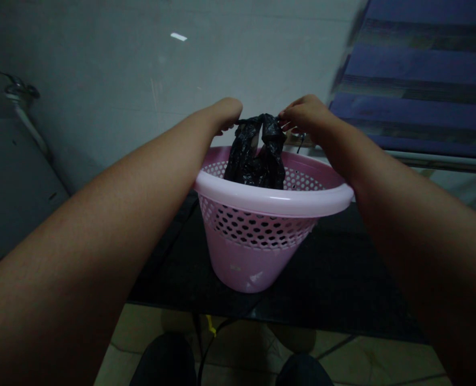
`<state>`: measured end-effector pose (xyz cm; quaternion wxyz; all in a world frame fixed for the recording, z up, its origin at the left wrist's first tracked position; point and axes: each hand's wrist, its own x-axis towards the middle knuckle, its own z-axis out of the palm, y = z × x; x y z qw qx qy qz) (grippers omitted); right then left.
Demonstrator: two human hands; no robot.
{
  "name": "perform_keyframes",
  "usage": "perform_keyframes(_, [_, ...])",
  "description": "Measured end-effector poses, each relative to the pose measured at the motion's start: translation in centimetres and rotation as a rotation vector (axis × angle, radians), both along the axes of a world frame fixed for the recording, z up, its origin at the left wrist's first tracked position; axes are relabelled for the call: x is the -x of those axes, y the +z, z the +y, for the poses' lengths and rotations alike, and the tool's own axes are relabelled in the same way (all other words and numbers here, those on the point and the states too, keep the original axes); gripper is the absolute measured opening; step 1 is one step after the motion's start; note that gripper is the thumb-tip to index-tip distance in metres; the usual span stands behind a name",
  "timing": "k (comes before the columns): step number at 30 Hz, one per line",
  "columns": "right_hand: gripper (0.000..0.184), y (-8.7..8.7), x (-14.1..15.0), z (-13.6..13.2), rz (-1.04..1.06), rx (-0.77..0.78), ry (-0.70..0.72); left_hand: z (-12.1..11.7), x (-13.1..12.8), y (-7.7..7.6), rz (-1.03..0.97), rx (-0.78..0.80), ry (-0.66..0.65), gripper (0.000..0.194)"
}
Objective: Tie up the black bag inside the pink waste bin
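Left hand [228, 111] and right hand [309, 115] hold a black bag [254, 166] in a pink basket [276, 200].
The left is curled on the bag's top left end; the right pinches its top right end; the hands are apart, the bag's top drawn between them above the basket's rim, its lower part inside; the basket stands near the front edge of the black desk [326, 279].
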<state>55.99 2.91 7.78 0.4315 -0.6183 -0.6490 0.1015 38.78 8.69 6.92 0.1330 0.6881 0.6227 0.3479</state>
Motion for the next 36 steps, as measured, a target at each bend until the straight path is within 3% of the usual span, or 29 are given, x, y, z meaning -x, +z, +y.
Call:
perform_keyframes(23, [0.018, 0.0, -0.04, 0.36, 0.011, -0.026, 0.004, -0.38, 0.1, 0.25, 0.025, 0.034, -0.039, 0.038])
perform_keyframes(30, [0.02, 0.45, 0.7, -0.26, 0.012, 0.046, -0.068, 0.41, 0.26, 0.17, 0.04, 0.031, -0.05, 0.036])
perform_keyframes(36, [0.017, 0.15, 0.16, 0.26, -0.009, -0.008, -0.031, 0.04, 0.35, 0.07, 0.032, 0.036, -0.056, 0.033])
